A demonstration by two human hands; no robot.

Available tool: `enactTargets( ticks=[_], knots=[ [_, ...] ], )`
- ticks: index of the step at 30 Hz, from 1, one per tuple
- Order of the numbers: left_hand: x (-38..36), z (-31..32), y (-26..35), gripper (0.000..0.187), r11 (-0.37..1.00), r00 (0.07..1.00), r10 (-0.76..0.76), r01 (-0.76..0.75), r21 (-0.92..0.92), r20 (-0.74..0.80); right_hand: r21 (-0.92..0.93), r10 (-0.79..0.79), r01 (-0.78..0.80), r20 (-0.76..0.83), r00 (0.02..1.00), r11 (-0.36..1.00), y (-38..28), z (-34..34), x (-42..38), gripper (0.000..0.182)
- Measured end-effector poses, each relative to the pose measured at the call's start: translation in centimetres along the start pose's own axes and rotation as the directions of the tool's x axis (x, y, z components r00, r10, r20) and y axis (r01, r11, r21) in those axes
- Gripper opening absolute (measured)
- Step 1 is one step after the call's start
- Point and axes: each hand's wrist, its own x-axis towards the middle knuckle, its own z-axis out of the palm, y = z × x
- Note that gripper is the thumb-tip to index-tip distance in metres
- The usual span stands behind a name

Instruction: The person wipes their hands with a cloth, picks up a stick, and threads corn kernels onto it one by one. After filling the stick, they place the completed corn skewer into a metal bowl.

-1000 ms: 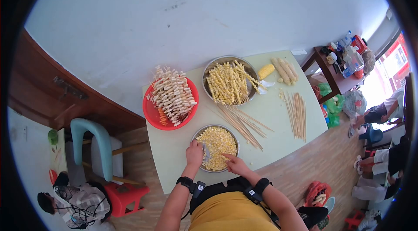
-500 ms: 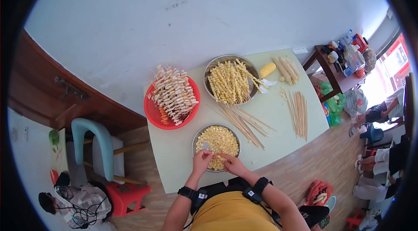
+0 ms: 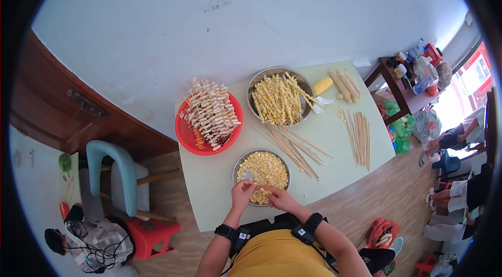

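Observation:
Both my hands are at the near rim of a steel bowl [image 3: 289, 179] filled with loose corn kernels [image 3: 265, 166]. My left hand [image 3: 243, 195] is closed in a pinch above the kernels on the left side. Facing it from the right, my right hand [image 3: 281, 199] has its fingers bent, the tips almost meeting the left fingertips. Whatever lies between the fingers is too small to make out. Behind the bowl, a larger steel basin [image 3: 253, 72] holds many skewers threaded with corn kernels [image 3: 277, 100]. Bare wooden sticks [image 3: 295, 150] lie loose just right of the kernel bowl.
On the table [image 3: 214, 183], a red basin [image 3: 183, 133] holds skewers of pale pieces [image 3: 212, 112]. A corn cob [image 3: 323, 86], stripped cobs [image 3: 345, 86] and a second bundle of sticks [image 3: 358, 141] lie rightward. A blue chair [image 3: 112, 172] and a seated person [image 3: 99, 243] are at left.
The view has shifted very slightly, so the basins sit a little further right. My hands keep nearly the same pose over the kernel bowl.

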Motion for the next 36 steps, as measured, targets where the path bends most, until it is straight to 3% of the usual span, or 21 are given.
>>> enactTargets(
  ticks=[9,17,24,26,27,29,32,36],
  knots=[
    [-0.2,0.1,0.2,0.007,0.999,0.999,0.029,-0.028,0.034,-0.025,0.007,0.038,-0.038,-0.005,0.999,0.999,-0.4,0.1,-0.2,0.037],
    [-0.5,0.0,0.6,0.007,0.954,0.989,0.151,-0.145,0.263,-0.003,0.065,0.041,-0.043,0.021,0.999,0.997,-0.4,0.2,-0.3,0.039],
    [-1.1,0.0,1.3,0.008,0.954,0.991,0.124,-0.131,0.270,0.044,0.037,0.055,-0.056,0.024,0.998,0.998,0.6,0.2,-0.1,0.040],
    [-1.2,0.0,2.0,0.008,0.880,0.977,0.178,-0.213,0.425,0.121,0.051,0.052,-0.053,0.028,0.998,0.997,0.9,0.2,0.1,0.040],
    [-1.1,0.0,2.3,0.008,0.880,0.977,0.178,-0.213,0.425,0.121,0.052,0.051,-0.053,0.028,0.998,0.997,1.0,0.2,0.1,0.040],
    [-1.1,0.0,2.7,0.010,0.742,0.928,0.319,-0.372,0.559,0.194,0.088,0.050,-0.051,0.016,0.999,0.995,1.0,0.2,0.2,0.040],
    [-1.0,0.0,3.1,0.013,0.644,0.897,0.374,-0.433,0.631,0.233,0.106,0.045,-0.047,0.024,0.999,0.993,0.4,0.1,0.0,0.040],
    [-1.0,0.3,3.5,0.013,0.727,0.932,0.312,-0.359,0.585,0.185,0.160,0.077,-0.083,0.041,0.996,0.984,0.2,-0.1,0.1,0.040]
  ],
)
